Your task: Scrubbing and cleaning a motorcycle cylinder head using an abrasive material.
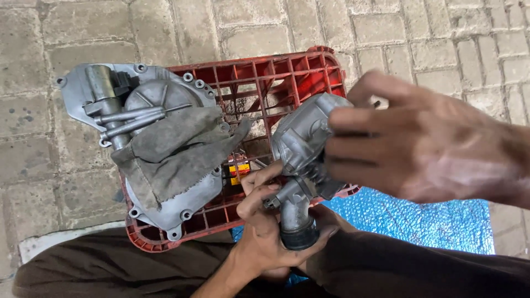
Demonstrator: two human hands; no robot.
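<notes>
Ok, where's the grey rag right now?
In the head view the grey rag lies left of centre, draped over the round metal cover on the red crate, just below the loose bolts and left of both hands.

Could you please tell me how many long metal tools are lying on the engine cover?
2: one tool lies across the engine cover above the grey rag; the second tool lies just below it, alongside. The rag may hide others.

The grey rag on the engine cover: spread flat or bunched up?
Bunched: the grey rag lies crumpled in folds over the engine cover, one corner trailing onto the red crate.
</notes>
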